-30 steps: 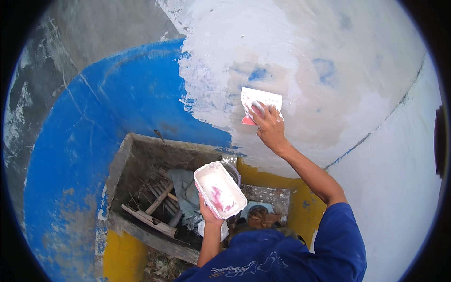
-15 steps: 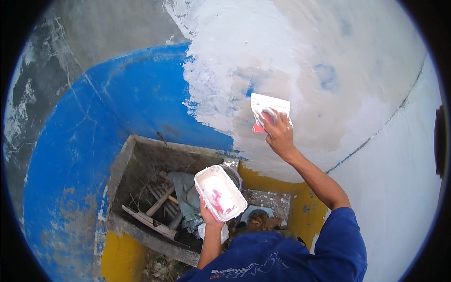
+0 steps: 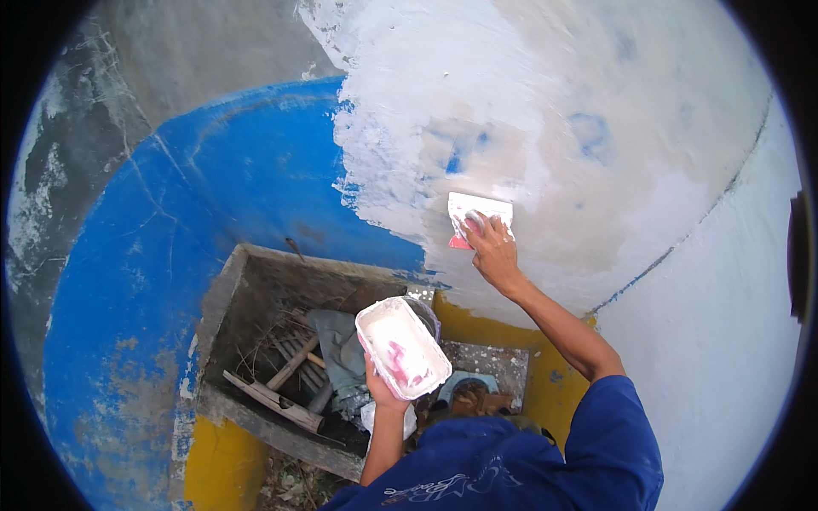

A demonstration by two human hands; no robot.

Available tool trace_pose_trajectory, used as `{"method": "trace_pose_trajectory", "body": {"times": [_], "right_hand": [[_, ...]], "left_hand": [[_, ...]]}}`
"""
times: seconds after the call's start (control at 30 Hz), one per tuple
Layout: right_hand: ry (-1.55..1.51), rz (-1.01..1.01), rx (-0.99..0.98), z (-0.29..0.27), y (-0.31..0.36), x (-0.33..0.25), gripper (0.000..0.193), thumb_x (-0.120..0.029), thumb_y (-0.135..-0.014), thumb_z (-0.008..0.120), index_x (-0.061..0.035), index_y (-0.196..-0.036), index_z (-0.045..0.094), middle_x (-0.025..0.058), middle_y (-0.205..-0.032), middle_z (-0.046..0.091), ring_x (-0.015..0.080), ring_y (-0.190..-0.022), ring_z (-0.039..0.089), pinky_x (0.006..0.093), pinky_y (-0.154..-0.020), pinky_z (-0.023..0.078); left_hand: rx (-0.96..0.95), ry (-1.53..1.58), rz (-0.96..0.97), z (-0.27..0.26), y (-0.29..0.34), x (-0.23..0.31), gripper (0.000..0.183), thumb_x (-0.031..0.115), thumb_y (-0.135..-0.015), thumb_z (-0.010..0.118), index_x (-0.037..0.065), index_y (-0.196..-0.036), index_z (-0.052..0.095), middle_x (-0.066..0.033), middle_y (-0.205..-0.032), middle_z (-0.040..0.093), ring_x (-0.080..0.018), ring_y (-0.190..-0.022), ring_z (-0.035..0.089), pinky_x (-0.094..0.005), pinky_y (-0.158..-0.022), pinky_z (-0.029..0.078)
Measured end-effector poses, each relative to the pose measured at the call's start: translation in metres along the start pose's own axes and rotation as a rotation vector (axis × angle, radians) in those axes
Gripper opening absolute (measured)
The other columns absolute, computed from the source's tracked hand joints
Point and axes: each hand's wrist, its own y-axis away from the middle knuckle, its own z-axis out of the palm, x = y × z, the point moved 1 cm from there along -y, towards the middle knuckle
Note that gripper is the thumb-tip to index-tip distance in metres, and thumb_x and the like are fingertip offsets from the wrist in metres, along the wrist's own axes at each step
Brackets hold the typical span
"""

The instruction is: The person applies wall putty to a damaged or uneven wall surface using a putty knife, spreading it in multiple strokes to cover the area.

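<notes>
A right hand point(image 3: 496, 254) closes around the handle of a white-smeared spreader point(image 3: 479, 204), its broad blade just beyond the fingertips and up near a pale-coated wall point(image 3: 588, 77) — whether the edge presses or only skims, the overhead view cannot tell. Below and to the left of it, a left hand point(image 3: 385, 387) grips a paste-lined tub point(image 3: 429, 383) by its near side, open mouth up. That one-sided hold looks like the weak point: paste-slick fingers or an arm stretched too far could let the tub tip and drop. Beyond and left of the left hand lies a concrete trough point(image 3: 273, 436) cluttered with wood pieces point(image 3: 290, 366) and a grey cloth point(image 3: 336, 336), where spilled paste would probably pick up debris. At the right hand, an uneven tilt of the blade could leave ridges, or scrape the coat thin over the bare blue patch point(image 3: 455, 159) just above the spreader — too dry a load might do the same. Paste crusted on the spreader may also flake off, dragging grit across the surface, while a smeared handle could twist in the fingers.
</notes>
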Motion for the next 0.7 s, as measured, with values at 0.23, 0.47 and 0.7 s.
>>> {"method": "trace_pose_trajectory", "body": {"times": [0.23, 0.47, 0.7], "right_hand": [[0.155, 0.031, 0.383, -0.084, -0.11, 0.003, 0.061, 0.005, -0.063, 0.063, -0.0143, -0.121, 0.063, 0.0081, -0.125, 0.055, 0.0301, -0.097, 0.055, 0.0395, -0.08, 0.05], [0.068, -0.022, 0.071, 0.007, -0.04, -0.017, 0.054, 0.0, -0.07, 0.063, -0.0138, -0.122, 0.063, 0.0116, -0.13, 0.054, 0.0358, -0.107, 0.056, 0.0467, -0.091, 0.048], [0.19, -0.01, 0.224, 0.001, -0.071, 0.002, 0.049, -0.006, -0.081, 0.055, -0.0114, -0.13, 0.055, 0.0117, -0.132, 0.053, 0.0292, -0.116, 0.055, 0.0451, -0.095, 0.047]], "left_hand": [[0.006, 0.033, -0.003, -0.004, -0.001, 0.001, 0.061, 0.052, -0.097, 0.037, 0.011, -0.142, 0.04, -0.0113, -0.137, 0.049, -0.0334, -0.125, 0.048, -0.0545, -0.105, 0.038], [-0.001, 0.037, 0.007, -0.006, -0.001, 0.002, 0.062, 0.052, -0.097, 0.036, 0.011, -0.142, 0.04, -0.0112, -0.137, 0.049, -0.0334, -0.125, 0.048, -0.0543, -0.105, 0.037], [0.012, 0.028, 0.007, -0.008, 0.0, 0.008, 0.062, 0.053, -0.097, 0.036, 0.01, -0.142, 0.04, -0.0115, -0.137, 0.049, -0.0331, -0.125, 0.048, -0.0541, -0.104, 0.038]]}}
